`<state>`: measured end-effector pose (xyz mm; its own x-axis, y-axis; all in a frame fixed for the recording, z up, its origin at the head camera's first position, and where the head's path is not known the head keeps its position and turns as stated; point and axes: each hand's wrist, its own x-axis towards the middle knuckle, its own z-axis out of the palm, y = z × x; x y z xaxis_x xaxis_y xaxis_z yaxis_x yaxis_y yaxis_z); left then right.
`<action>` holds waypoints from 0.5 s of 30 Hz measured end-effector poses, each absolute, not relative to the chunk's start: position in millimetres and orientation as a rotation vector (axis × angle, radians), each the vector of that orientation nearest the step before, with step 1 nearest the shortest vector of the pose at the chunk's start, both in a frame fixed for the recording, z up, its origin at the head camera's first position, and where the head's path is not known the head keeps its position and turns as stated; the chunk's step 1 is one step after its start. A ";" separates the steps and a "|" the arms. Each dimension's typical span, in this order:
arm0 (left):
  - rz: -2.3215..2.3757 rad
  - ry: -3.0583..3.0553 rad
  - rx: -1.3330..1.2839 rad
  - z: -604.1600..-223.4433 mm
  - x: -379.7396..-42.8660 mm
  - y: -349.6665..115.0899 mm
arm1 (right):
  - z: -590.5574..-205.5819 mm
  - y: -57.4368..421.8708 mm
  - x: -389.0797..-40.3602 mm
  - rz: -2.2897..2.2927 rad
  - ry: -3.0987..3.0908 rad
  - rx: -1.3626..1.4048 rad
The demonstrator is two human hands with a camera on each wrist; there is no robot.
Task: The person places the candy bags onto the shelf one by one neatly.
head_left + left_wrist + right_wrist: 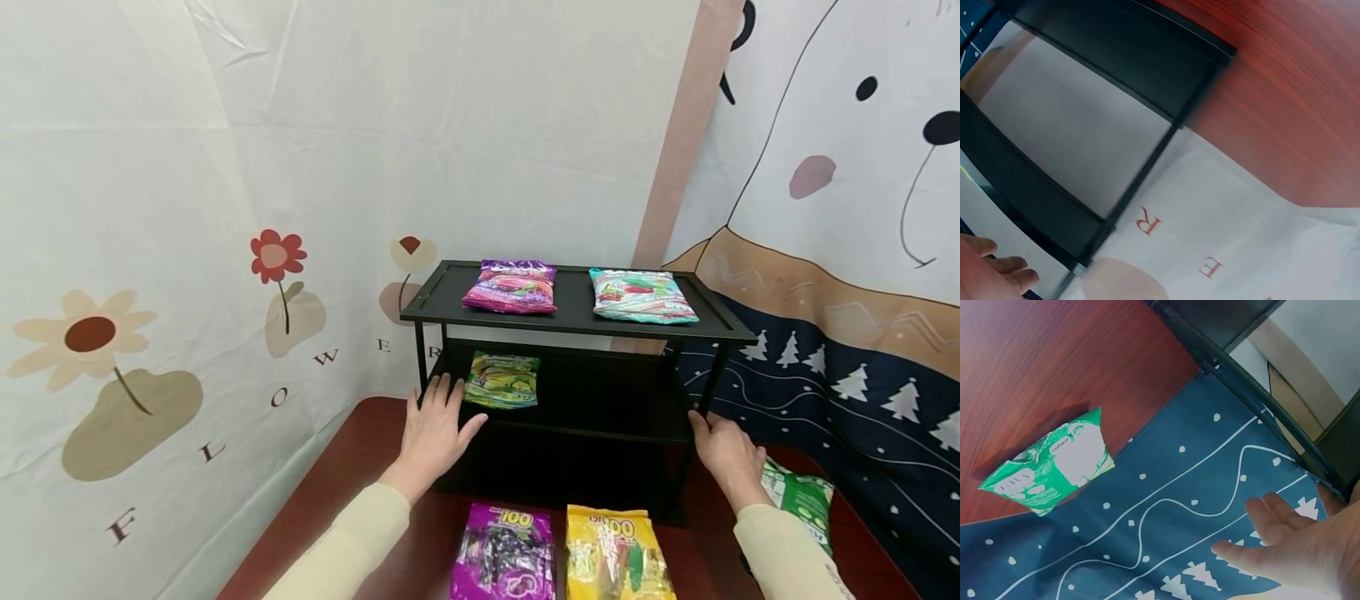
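A black three-tier shelf rack (570, 331) stands on the table. My left hand (433, 435) is at its left front corner, fingers straight and spread. The fingertips lie beside a yellow-green candy bag (502, 381) on the middle tier; whether they touch the rack is unclear. My right hand (726, 454) holds the right front post at middle-tier height, thumb on the inner side. In the right wrist view its other fingers (1275, 519) extend loosely outside the rack. A purple-pink candy bag (513, 287) and a teal-white candy bag (642, 295) lie on the top tier.
A purple bag (504, 552) and a yellow bag (617, 553) lie before the rack on the reddish-brown table (330, 467). A green bag (1063, 461) sits at the table's right edge. Printed cloth (525, 125) hangs behind.
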<state>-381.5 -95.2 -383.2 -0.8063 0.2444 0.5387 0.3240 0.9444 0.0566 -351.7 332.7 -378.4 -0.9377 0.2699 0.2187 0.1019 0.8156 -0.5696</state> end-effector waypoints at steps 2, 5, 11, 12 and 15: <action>-0.226 -2.512 -0.371 -382.7 -381.4 -102.0 | -377.9 333.0 -351.8 0.825 -2.706 -0.279; -0.253 -2.446 -0.334 -382.6 -381.5 -111.8 | -377.8 333.0 -352.3 0.829 -2.702 -0.280; -0.317 -2.359 -0.303 -380.6 -380.8 -127.7 | -379.2 332.5 -352.2 0.825 -2.706 -0.292; -0.332 -2.364 -0.294 -379.9 -380.8 -129.8 | -379.4 332.4 -352.1 0.824 -2.705 -0.292; -0.381 -2.404 -0.254 -378.3 -381.9 -136.4 | -379.8 332.0 -351.8 0.820 -2.704 -0.285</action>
